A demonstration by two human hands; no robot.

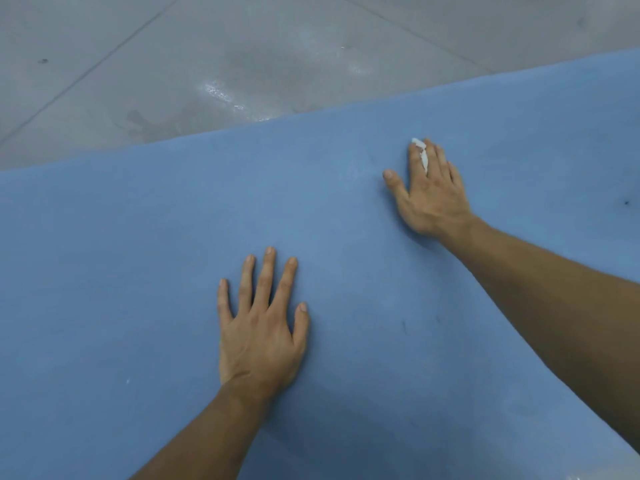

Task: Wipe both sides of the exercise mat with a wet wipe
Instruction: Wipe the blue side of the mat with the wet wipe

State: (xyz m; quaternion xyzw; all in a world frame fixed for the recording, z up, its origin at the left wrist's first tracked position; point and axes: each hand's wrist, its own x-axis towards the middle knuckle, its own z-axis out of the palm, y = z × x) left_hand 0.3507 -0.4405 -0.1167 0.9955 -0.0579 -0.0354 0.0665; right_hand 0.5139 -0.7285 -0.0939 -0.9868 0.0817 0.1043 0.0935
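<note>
Exercise mat (121,237), blue and foam-like, lies spread flat on a grey floor (156,46) and fills the near and middle part of the view, its far edge running at a slant from the left side up toward the far right. The left hand (261,327) rests palm down on the mat near the middle of the scene, fingers straight and fanned apart with the thumb out to the right, holding nothing. The right hand (429,192) lies farther away and to the right, also palm down on the mat, with its bare forearm reaching in from the near right corner. Its fingers are close together and nearly straight, pressing a white wet wipe (423,156) against the mat surface rather than curling round it. Most of the wipe is hidden under the fingers, and only a crumpled strip shows at the fingertips and between the first two fingers. The thumb points left, apart from the wipe. A small dark speck (626,203) marks the mat at the far right, well apart from both hands. Beyond the mat's far edge the floor shows a shiny, damp-looking patch (221,93) and thin joint lines.
</note>
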